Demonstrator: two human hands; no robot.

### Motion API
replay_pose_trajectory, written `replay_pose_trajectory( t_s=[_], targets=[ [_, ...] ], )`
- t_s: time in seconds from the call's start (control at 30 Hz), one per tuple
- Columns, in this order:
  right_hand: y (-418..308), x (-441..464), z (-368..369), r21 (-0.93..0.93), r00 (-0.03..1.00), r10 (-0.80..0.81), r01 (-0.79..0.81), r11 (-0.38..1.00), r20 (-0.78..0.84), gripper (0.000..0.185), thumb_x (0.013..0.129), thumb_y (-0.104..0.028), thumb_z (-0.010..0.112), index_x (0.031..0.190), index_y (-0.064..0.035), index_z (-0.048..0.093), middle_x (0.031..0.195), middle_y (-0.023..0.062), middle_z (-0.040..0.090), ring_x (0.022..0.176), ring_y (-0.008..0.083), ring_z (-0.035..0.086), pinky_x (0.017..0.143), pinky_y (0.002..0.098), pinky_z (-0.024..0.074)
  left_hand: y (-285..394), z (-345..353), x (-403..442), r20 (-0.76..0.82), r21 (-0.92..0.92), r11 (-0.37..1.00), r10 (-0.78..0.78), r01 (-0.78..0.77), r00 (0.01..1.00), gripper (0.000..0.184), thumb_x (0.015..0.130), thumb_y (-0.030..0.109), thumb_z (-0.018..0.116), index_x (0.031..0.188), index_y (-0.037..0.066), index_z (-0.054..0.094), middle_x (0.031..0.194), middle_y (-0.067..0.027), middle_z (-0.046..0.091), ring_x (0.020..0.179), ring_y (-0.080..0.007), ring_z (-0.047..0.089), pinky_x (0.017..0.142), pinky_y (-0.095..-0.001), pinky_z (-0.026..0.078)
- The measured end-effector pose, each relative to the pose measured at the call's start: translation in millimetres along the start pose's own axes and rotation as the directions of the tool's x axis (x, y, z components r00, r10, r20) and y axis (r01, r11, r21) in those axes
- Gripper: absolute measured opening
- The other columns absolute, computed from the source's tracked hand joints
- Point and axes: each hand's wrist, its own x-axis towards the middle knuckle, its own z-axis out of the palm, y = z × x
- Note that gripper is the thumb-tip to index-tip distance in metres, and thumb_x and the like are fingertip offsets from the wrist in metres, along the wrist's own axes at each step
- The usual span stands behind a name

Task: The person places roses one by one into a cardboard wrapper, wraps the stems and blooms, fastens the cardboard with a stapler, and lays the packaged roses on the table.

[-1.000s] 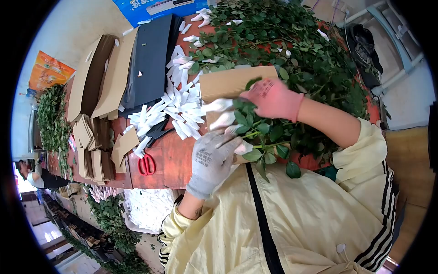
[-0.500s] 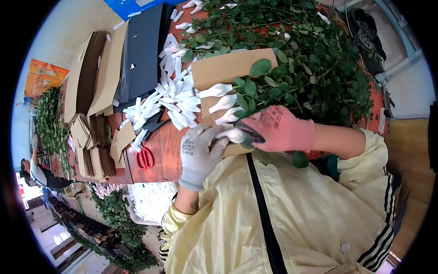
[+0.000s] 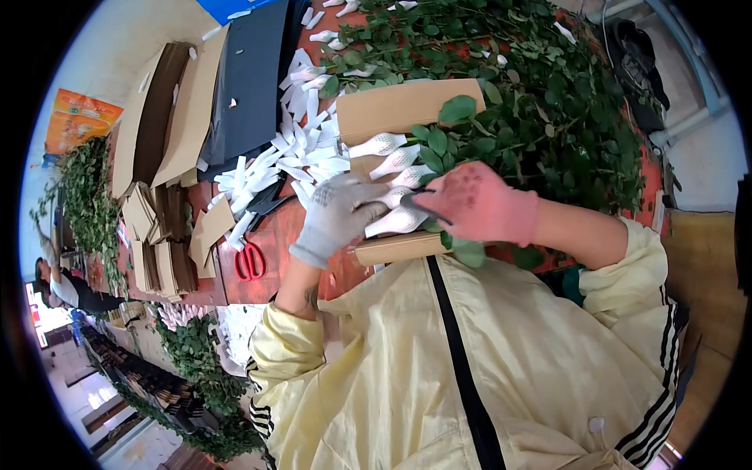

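White net-sleeved rose buds (image 3: 378, 145) lie in a row on a sheet of corrugated cardboard (image 3: 407, 108), their leafy stems (image 3: 509, 141) running to the right. My left hand (image 3: 337, 215), in a grey-white glove, has thumb and forefinger closed around one of the lower netted buds. My right hand (image 3: 482, 207) wears a pink glove with dark fingertips. Its fingers are pinched at the neck of the lower buds, covering the stems there. The nearest netted bud (image 3: 395, 222) lies just below both hands, above the folded near edge of the cardboard (image 3: 399, 248).
Loose white net sleeves (image 3: 313, 160) are piled left of the cardboard. Red-handled scissors (image 3: 250, 261) lie on the red table (image 3: 274, 274). Beyond are cardboard stacks (image 3: 160, 266), a dark panel (image 3: 249, 86) and more leafy stems. Another person (image 3: 66, 286) stands far left.
Both hands have shifted slightly up and away from my body. My left hand has moved from the nearest bud towards the one above it, leaving the nearest bud in fuller view.
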Motion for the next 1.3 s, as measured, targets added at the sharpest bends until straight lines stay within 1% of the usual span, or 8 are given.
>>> replay_pose_trajectory(
  t_s=[0.23,0.27,0.43,0.5,0.7,1.17,1.23,1.3],
  targets=[
    [-14,20,-10,0.052,0.907,0.123,-0.156,0.986,0.402,0.024,0.077,-0.021,0.056,0.096,-0.0072,0.053,0.082,0.0070,0.060,0.083,0.0248,0.060,0.067,0.0378,0.0470,-2,8,-5,0.027,-0.125,0.984,-0.121,0.123,0.992,0.025,0.072,0.014,0.070,0.096,0.006,0.070,0.079,-0.0091,0.062,0.075,-0.0259,0.058,0.068,-0.0360,0.046],
    [-10,11,0,0.089,0.985,0.076,-0.090,0.992,0.154,0.025,0.075,-0.021,0.057,0.095,-0.0060,0.054,0.082,0.0080,0.061,0.081,0.0254,0.061,0.067,0.0380,0.0480,-2,9,-6,0.034,-0.174,0.972,-0.151,0.155,0.988,0.025,0.072,0.012,0.070,0.096,0.006,0.069,0.080,-0.0095,0.062,0.074,-0.0266,0.059,0.068,-0.0363,0.046],
    [-4,21,17,0.031,0.950,0.105,-0.120,0.992,0.294,0.035,0.075,-0.031,0.062,0.103,-0.0115,0.057,0.088,0.0071,0.062,0.087,0.0237,0.061,0.073,0.0372,0.0493,8,-10,1,0.108,-0.166,0.976,-0.124,0.141,0.986,0.026,0.074,0.017,0.068,0.098,0.007,0.068,0.080,-0.0091,0.062,0.075,-0.0280,0.058,0.068,-0.0360,0.046],
    [0,22,15,0.045,0.936,0.084,-0.106,0.993,0.342,0.038,0.075,-0.033,0.062,0.107,-0.0122,0.057,0.091,0.0071,0.063,0.090,0.0235,0.061,0.075,0.0367,0.0490,34,-31,2,0.072,0.183,0.956,-0.245,0.229,0.967,0.029,0.076,0.027,0.066,0.099,0.009,0.068,0.080,-0.0096,0.062,0.077,-0.0280,0.059,0.068,-0.0361,0.046],
    [1,17,18,0.072,0.946,0.101,-0.129,0.989,0.308,0.042,0.077,-0.033,0.062,0.113,-0.0132,0.057,0.095,0.0060,0.064,0.091,0.0234,0.060,0.080,0.0365,0.0473,36,-25,-12,0.220,0.301,0.905,-0.373,0.301,0.902,0.033,0.075,0.039,0.067,0.089,0.009,0.066,0.077,-0.0110,0.063,0.072,-0.0290,0.062,0.063,-0.0378,0.048],
    [3,8,24,0.140,0.982,0.089,-0.112,0.984,0.166,0.026,0.076,-0.022,0.058,0.098,-0.0096,0.056,0.082,0.0069,0.062,0.084,0.0234,0.061,0.070,0.0364,0.0482,-9,-45,-24,0.325,0.013,0.999,0.029,-0.035,0.945,0.013,0.078,0.018,0.064,0.076,0.006,0.062,0.070,-0.0122,0.058,0.068,-0.0304,0.058,0.059,-0.0390,0.044],
    [2,7,24,0.157,0.985,0.082,-0.106,0.982,0.149,0.019,0.076,-0.020,0.056,0.092,-0.0093,0.055,0.079,0.0073,0.061,0.081,0.0235,0.061,0.067,0.0364,0.0483,-19,-72,-40,0.388,0.204,0.946,-0.314,0.252,0.867,0.012,0.076,0.016,0.063,0.079,0.004,0.064,0.072,-0.0131,0.061,0.069,-0.0295,0.059,0.061,-0.0382,0.046],
    [-1,10,26,0.063,0.995,0.007,-0.013,0.998,0.104,0.009,0.077,-0.016,0.052,0.084,-0.0090,0.053,0.075,0.0078,0.059,0.074,0.0240,0.061,0.061,0.0362,0.0474,-11,-80,-42,0.311,0.221,0.923,-0.374,0.316,0.874,0.017,0.074,0.017,0.064,0.085,0.003,0.065,0.079,-0.0128,0.064,0.072,-0.0281,0.060,0.067,-0.0370,0.047]
  ],
)
